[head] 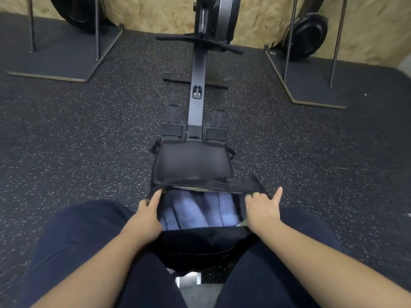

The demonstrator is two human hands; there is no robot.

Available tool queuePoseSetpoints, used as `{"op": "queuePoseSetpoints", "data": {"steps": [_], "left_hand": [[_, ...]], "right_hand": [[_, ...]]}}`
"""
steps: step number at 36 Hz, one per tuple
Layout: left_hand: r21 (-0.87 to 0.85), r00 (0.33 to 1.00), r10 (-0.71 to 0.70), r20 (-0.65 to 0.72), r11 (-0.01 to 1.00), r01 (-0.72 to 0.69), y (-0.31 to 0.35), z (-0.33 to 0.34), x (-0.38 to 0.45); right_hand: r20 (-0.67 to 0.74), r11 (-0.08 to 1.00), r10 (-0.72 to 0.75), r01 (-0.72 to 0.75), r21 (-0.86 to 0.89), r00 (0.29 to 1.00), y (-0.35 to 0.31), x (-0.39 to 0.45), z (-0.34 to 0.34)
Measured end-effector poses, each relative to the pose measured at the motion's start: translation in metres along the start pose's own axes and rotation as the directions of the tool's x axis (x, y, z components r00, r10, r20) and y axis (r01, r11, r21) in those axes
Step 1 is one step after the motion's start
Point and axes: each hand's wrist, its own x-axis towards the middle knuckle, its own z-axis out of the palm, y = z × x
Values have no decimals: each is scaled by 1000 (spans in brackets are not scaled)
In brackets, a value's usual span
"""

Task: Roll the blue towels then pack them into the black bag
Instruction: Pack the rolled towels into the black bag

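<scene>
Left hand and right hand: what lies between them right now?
In the head view, the open mouth of the black bag spans the gap between the left hand and right hand, with rolled blue towels inside it.

Rolled blue towels [200, 210] lie inside open black bag [191, 161].

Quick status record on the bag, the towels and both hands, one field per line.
bag: black bag open, on the rowing machine rail between the knees
towels: rolled blue towels side by side inside the bag
left hand: left hand grips the bag's left rim
right hand: right hand holds the right rim, thumb out
floor: speckled rubber floor
</scene>
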Motion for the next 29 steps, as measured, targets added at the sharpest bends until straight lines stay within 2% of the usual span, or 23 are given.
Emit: {"op": "queuePoseSetpoints", "data": {"steps": [5,10,16,23,29], "left_hand": [[-19,999,-3,-49,1000,2,10,-1,-9],[-31,997,6,-82,1000,-8,10,-7,-18],[-28,990,4,-139,1000,-8,15,-21,-31],[42,971,47,-235,998,-38,27,-53,-32],[146,948,55,-313,989,-9,48,-92,-20]], "right_hand": [[-120,994,38,-25,104,992,8,-12,0],[-163,975,82,-45,219,983,12,-15,-5],[-214,960,97,-35,277,972,16,-23,-10],[-308,943,118,-10,333,944,25,-27,-32],[-427,942,148,5,336,892,37,-20,-58]]}}
